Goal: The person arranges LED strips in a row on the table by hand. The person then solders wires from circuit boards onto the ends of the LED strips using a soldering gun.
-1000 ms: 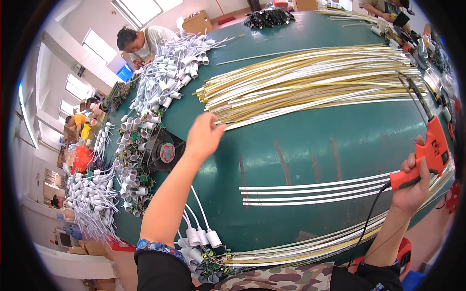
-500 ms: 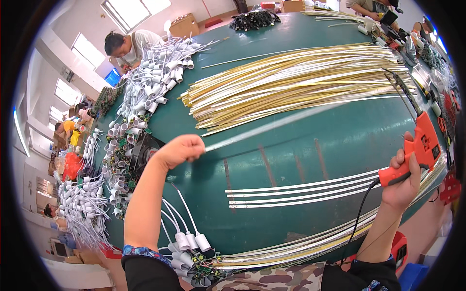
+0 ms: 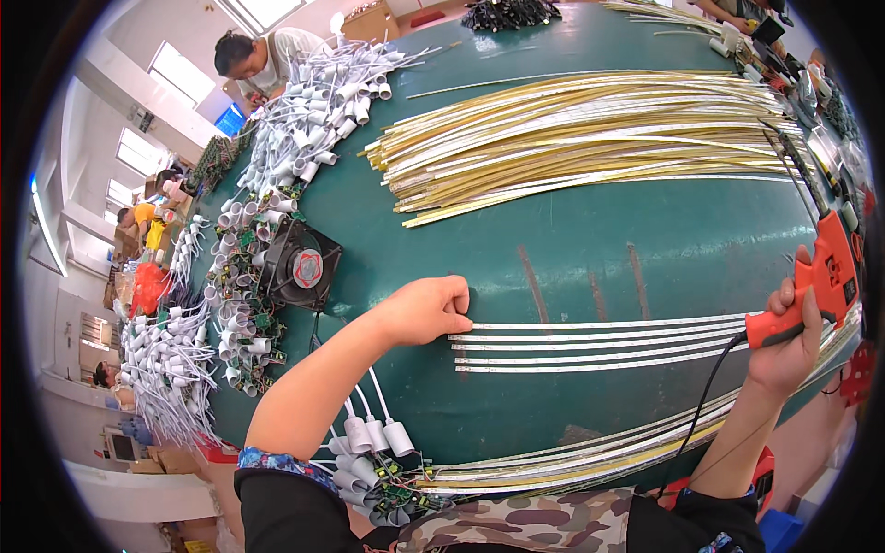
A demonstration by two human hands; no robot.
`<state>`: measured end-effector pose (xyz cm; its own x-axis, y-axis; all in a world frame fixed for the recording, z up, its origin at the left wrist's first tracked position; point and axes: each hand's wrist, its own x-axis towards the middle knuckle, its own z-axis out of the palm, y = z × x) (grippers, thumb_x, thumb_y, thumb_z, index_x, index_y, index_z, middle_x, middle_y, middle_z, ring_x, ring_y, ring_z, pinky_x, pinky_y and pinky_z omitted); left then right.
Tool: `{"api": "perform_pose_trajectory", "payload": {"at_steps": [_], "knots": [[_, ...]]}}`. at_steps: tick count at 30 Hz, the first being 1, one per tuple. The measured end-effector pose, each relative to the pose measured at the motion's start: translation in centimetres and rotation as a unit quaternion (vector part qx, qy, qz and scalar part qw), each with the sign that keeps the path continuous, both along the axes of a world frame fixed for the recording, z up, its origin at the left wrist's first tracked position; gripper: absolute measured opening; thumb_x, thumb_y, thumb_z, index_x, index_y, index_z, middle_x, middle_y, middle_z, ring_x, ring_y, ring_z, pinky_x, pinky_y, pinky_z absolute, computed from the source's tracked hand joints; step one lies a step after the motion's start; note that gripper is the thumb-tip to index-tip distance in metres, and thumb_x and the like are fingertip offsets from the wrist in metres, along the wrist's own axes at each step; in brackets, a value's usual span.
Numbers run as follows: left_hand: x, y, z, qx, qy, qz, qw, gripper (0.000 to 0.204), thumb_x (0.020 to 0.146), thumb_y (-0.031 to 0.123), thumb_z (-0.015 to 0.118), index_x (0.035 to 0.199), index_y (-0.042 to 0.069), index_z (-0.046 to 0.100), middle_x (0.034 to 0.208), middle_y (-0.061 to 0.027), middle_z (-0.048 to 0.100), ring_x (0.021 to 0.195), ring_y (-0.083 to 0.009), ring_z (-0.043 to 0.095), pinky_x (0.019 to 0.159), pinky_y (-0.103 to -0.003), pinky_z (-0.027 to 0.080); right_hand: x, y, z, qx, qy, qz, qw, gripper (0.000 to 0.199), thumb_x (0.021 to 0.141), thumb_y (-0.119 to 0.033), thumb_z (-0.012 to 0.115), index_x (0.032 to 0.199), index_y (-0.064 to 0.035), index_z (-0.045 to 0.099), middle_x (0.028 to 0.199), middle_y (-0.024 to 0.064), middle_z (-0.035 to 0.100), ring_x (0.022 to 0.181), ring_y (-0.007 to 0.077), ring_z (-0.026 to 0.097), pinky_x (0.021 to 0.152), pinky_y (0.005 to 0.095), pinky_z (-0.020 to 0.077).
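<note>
Left hand (image 3: 426, 311) now lower, pinching end of thin white strips (image 3: 599, 343); right hand (image 3: 785, 343) grasping orange tool (image 3: 820, 276).

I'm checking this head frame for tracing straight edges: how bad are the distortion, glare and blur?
Head view: strong fisheye, so the white strips and green table edge bow toward the dark rim; windows blown out; left hand and orange tool sharp.
</note>
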<state>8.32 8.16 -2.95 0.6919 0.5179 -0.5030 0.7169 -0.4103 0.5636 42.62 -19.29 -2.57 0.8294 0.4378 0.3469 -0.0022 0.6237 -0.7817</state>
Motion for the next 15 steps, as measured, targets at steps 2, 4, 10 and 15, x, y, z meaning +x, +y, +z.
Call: {"api": "perform_pose_trajectory", "payload": {"at_steps": [2,4,10,15], "knots": [[-0.1,0.1,0.0,0.007,0.016,-0.015,1.0,0.023,0.083,0.017,0.074,0.08,0.004,0.056,0.07,-0.0026,0.058,0.067,-0.0117,0.053,0.062,-0.031,0.045,0.0,0.1,0.1,-0.001,-0.007,-0.001,1.0,0.054,0.097,-0.013,0.048,0.146,0.0021,0.03,0.14,0.0167,0.046,0.082,0.0083,0.05,0.069,0.0205,0.0449],[0.1,0.2,0.2,0.014,0.032,-0.03,0.999,0.025,0.081,0.019,0.076,0.079,0.004,0.055,0.07,-0.0026,0.057,0.067,-0.0121,0.053,0.061,-0.03,0.045,-0.1,0.1,0.1,-0.002,-0.013,-0.002,1.0,0.054,0.097,-0.013,0.048,0.146,0.0022,0.03,0.139,0.0168,0.046,0.082,0.0083,0.05,0.069,0.0206,0.0448],[0.5,2.1,0.4,0.093,0.011,0.017,0.995,0.034,0.075,0.032,0.078,0.081,0.006,0.058,0.077,-0.0112,0.062,0.075,-0.0273,0.06,0.068,-0.038,0.048,0.1,-0.2,0.1,0.001,-0.013,0.008,1.0,0.054,0.098,-0.011,0.046,0.148,0.0007,0.028,0.142,0.016,0.045,0.081,0.0077,0.047,0.07,0.0207,0.0432],[-0.8,10.0,-2.6,0.444,-0.124,0.077,0.884,0.039,0.083,0.025,0.072,0.114,0.004,0.06,0.107,-0.0147,0.058,0.097,-0.0303,0.059,0.085,-0.04,0.049,-0.3,0.5,0.1,-0.013,-0.013,-0.003,1.0,0.055,0.097,-0.012,0.048,0.146,0.0028,0.029,0.137,0.017,0.048,0.079,0.0082,0.05,0.066,0.0202,0.0446]]}}
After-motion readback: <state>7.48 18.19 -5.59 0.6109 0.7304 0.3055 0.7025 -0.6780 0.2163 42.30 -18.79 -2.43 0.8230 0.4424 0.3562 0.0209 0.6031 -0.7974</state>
